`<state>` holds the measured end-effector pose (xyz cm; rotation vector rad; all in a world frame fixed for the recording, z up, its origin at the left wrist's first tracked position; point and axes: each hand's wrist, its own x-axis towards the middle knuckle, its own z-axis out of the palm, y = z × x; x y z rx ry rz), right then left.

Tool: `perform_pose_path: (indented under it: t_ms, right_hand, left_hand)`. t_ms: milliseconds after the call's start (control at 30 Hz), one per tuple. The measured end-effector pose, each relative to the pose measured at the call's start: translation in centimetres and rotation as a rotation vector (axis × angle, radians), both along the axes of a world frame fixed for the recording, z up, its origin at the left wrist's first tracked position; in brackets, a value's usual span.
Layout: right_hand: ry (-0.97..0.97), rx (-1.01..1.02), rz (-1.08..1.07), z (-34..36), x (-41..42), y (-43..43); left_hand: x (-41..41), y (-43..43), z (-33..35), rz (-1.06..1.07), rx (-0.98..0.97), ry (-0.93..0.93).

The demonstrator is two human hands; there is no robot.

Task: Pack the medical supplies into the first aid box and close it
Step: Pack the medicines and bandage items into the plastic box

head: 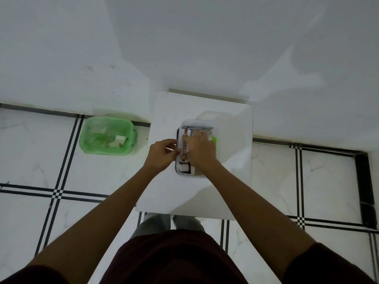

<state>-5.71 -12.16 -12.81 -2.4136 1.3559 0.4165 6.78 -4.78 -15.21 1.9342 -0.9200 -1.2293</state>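
Note:
A clear plastic first aid box (pixel 185 123) stands open on a small white table (pixel 231 160). Inside it lie a white ointment carton with a brown stripe (pixel 184 145), a roll of white tape (pixel 183 167) at the near end, papers at the far end and something bright green (pixel 214 140) at the right side. My right hand (pixel 202 149) lies flat on the contents, pressing on them, and hides the middle of the box. My left hand (pixel 162 153) is at the box's left wall, fingertips pinching the edge of the ointment carton. I see no lid.
A green bin (pixel 107 136) lined with a bag, holding scraps, stands on the tiled floor left of the table. The table backs onto a white wall. My legs are at the table's near edge.

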Motion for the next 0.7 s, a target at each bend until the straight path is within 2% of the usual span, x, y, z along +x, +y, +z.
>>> perform_pose_path:
  t_ms: [133, 233, 333, 400, 500, 600, 700]
  right_hand:
    - [-0.185, 0.05, -0.088, 0.3, -1.1, -0.5]
    - [-0.45, 0.106, -0.353, 1.1, -3.0, -1.0]
    - [-0.611, 0.024, -0.591, 1.3, -5.9, -1.6]
    - [-0.61, 0.014, -0.769, 1.1, -8.0, -2.4]
    - [-0.493, 0.161, -0.961, -0.9, -10.3, -3.3]
    - [-0.388, 0.338, -0.918, -3.3, -10.5, -3.2]
    - [-0.304, 0.406, -0.827, -4.8, -9.3, -2.3]
  left_hand:
    - [-0.4, -0.4, 0.3, 0.005, 0.082, 0.018]
    - [-0.4, -0.9, 1.1, -0.033, 0.149, 0.053]
    - [-0.8, -1.5, 1.9, -0.131, 0.228, 0.126]
    - [-1.3, -2.0, 2.4, -0.21, 0.216, 0.06]
    - [-1.4, -1.7, 2.6, -0.198, 0.173, -0.011]
    - [-0.4, -0.7, 2.9, -0.144, 0.13, -0.046]
    - [1.2, 0.0, 3.4, -0.1, 0.1, -0.064]
